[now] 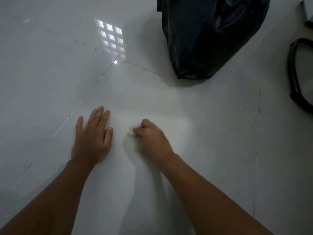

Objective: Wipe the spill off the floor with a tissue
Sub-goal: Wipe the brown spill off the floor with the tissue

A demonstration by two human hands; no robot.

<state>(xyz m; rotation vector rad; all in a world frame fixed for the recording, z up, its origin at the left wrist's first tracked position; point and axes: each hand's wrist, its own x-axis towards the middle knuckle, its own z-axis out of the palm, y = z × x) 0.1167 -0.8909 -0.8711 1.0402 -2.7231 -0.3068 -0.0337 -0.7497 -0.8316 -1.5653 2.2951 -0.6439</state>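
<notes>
My right hand (150, 138) is closed into a fist and pressed down on the glossy white tile floor (211, 150). A small wad of white tissue (130, 133) pokes out at the left side of the fist; most of it is hidden under the fingers. My left hand (93, 138) lies flat on the floor just to the left, fingers spread, holding nothing. A faint yellowish smear (135, 100) shows on the tile ahead of both hands. The right hand is slightly blurred.
A full black plastic rubbish bag (211, 34) stands on the floor at the upper right. A black curved frame (294, 78) sits at the right edge, with another dark object (307, 16) in the top right corner. Dark grout lines cross the tiles.
</notes>
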